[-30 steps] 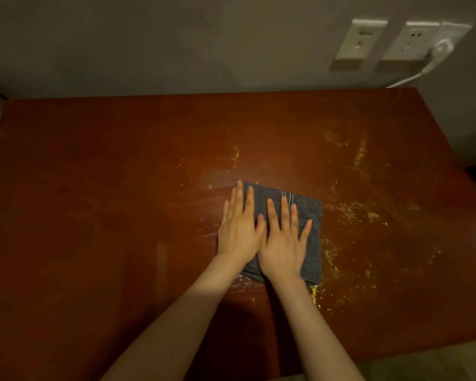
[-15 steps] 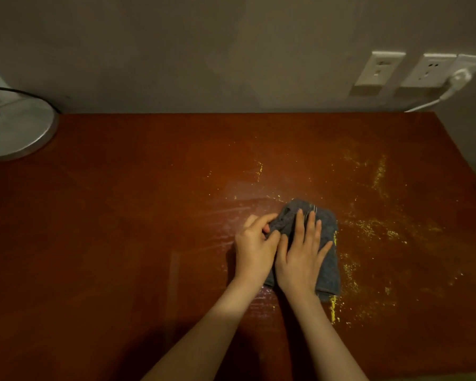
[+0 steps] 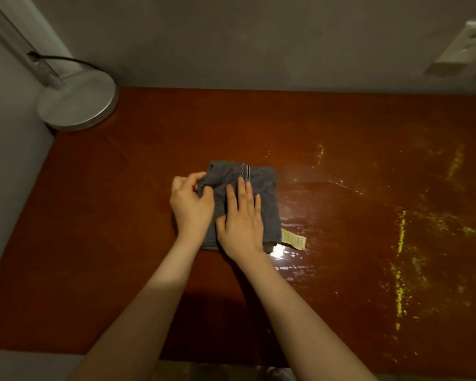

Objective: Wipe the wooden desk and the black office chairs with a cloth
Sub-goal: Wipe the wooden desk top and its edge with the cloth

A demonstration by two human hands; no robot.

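Dark grey folded cloth on my wet desk, my left hand pinching its bunched corner, my right hand pressing flat, fingers straight.

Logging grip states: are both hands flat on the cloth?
No, the left hand pinches the cloth while the right hand lies flat on it.

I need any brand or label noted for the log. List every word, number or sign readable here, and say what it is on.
Nothing here can be read.
Yellow tag at the near right corner of the grey cloth: faint marks, too blurred to read.
Wall socket: no legible marking.
Lamp base and wooden desk: no text seen.
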